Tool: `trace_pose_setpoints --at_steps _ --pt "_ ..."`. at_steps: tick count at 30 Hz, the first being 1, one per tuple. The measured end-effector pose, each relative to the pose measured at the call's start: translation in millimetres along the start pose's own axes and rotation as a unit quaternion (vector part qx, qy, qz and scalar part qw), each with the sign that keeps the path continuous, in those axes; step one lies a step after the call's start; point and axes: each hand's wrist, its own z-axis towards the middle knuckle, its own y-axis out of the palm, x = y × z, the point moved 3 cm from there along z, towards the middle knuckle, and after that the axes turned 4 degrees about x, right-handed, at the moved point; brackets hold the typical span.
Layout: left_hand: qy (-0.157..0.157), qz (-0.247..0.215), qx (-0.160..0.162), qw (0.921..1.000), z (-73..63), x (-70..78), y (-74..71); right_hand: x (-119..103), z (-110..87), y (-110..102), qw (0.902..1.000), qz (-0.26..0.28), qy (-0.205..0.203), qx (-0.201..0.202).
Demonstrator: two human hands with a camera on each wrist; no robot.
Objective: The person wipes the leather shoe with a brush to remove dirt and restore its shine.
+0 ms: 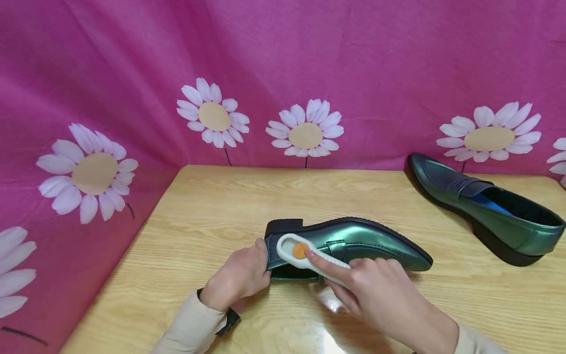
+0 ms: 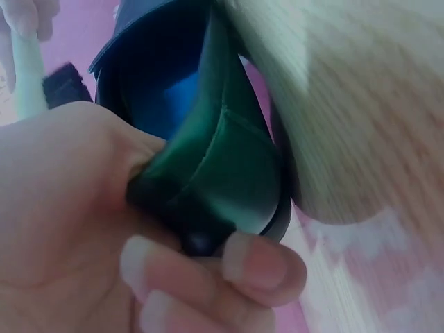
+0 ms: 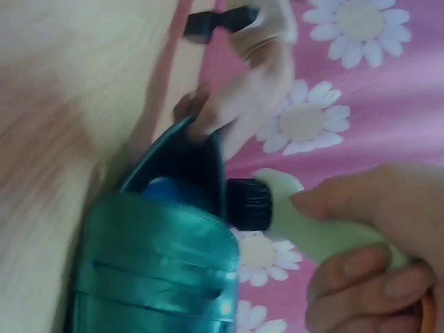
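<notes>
A shiny dark-green loafer (image 1: pixel 367 241) lies tipped on its side, sole away from me and toe to the right. My left hand (image 1: pixel 240 273) grips its heel end; the left wrist view shows thumb and fingers around the heel's back (image 2: pixel 236 173). My right hand (image 1: pixel 389 297) holds a white-handled brush (image 1: pixel 325 260), index finger reaching along it to an orange spot on its head. In the right wrist view the brush's black bristles (image 3: pixel 250 205) meet the loafer's side by the opening. A blue insole (image 3: pixel 173 191) shows inside.
A second green loafer (image 1: pixel 491 211) stands upright at the table's back right, toe toward the cloth. The wood-grain table (image 1: pixel 212 196) is bordered at the back and left by a pink cloth (image 1: pixel 380 59) printed with white daisies.
</notes>
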Motion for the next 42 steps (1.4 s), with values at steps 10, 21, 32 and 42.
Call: trace_pose_setpoints --at_steps 10,21,32,42 --pt "0.004 -0.008 -0.006 0.9999 1.7 -0.8 -1.1 3.3 1.2 -6.2 0.9991 -0.036 0.007 0.021" --pt "-0.002 -0.03 -0.023 0.9993 1.9 -4.2 -1.9 11.1 -5.6 -7.2 0.9977 -0.04 0.054 0.002" --pt "-0.004 -0.04 -0.023 0.9989 4.8 -5.6 -4.3 15.1 1.5 -0.6 0.9929 -0.068 0.038 0.09" --pt "-0.01 -0.037 -0.035 0.9987 4.9 -3.2 -5.6 11.8 -10.0 -0.6 0.9982 -0.024 0.04 0.037"
